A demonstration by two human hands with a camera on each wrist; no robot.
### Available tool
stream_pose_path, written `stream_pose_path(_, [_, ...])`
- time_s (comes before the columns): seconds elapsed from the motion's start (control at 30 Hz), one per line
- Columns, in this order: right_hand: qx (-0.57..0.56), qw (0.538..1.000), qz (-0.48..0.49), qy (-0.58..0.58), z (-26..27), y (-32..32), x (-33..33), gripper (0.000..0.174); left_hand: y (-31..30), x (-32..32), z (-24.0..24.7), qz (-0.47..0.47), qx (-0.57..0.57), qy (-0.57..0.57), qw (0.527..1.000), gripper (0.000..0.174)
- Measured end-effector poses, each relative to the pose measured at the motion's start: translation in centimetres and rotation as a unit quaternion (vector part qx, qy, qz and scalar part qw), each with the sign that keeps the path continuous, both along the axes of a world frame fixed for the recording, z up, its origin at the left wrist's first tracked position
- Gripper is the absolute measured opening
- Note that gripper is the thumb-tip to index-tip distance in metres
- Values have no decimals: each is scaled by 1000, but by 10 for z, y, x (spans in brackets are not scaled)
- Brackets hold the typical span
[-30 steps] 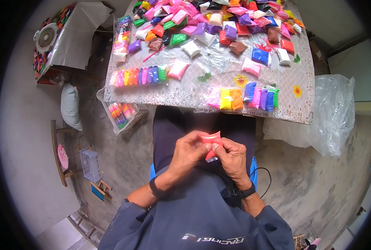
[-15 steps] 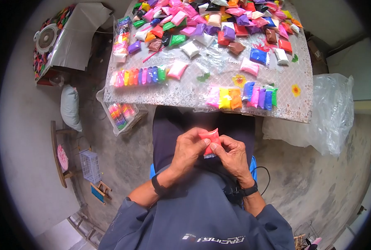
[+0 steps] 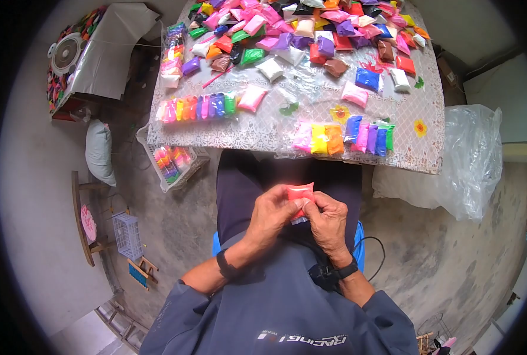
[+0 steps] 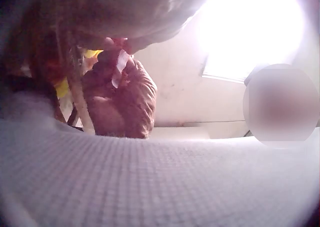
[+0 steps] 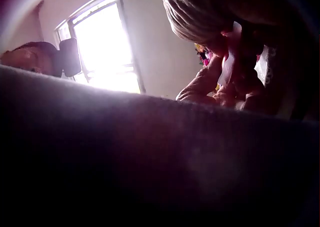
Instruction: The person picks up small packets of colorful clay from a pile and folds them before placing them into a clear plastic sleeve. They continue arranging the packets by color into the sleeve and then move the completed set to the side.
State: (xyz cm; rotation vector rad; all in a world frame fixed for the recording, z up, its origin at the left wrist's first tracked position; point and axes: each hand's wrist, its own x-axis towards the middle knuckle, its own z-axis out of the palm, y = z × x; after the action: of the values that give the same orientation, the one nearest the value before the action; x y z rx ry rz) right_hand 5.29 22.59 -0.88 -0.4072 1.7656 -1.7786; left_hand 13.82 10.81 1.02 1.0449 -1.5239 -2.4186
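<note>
Above the lap in the head view, the left hand [image 3: 268,214] and right hand [image 3: 327,222] pinch a small coral-red plastic packet [image 3: 301,191] between them. Both thumbs press on its near face, almost meeting in the middle, and the fingers curl behind it. A pale crimped end of the packet shows below the thumbs. From the left wrist, the packet's pale end strip [image 4: 119,69] stands out in front of the right hand [image 4: 122,101]. The right wrist view is dark but shows that strip between the fingers too.
Ahead stands a table with a lace-patterned cloth [image 3: 216,137], bearing a heap of colourful packets [image 3: 269,26]. Nearer its front lie a row of packets in clear wrap [image 3: 197,108] and a second group [image 3: 319,139]. A white basket [image 3: 167,177] sits left, clear plastic sheeting [image 3: 470,165] right.
The packet was tilted with its lower end pinched narrow; it then spread flatter and now sits straighter between the hands. The thumbs have shifted on it and come closer together.
</note>
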Motion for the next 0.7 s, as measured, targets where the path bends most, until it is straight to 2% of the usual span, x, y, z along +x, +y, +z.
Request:
stream_pose_path(0.2, [19, 997, 20, 77, 3, 0, -1, 9, -1, -2, -2, 17, 17, 21, 999, 20])
stream_pose_path(0.33, [16, 996, 19, 81, 10, -1, -1, 9, -1, -2, -7, 22, -5, 30, 999, 15])
stream_pose_path(0.4, [6, 995, 24, 97, 4, 0, -1, 17, -1, -2, -8, 36, -9, 26, 999, 10])
stream_pose_path(0.7, [-2, 997, 25, 67, 4, 0, 0, 16, -1, -4, -3, 47, 9, 24, 999, 10])
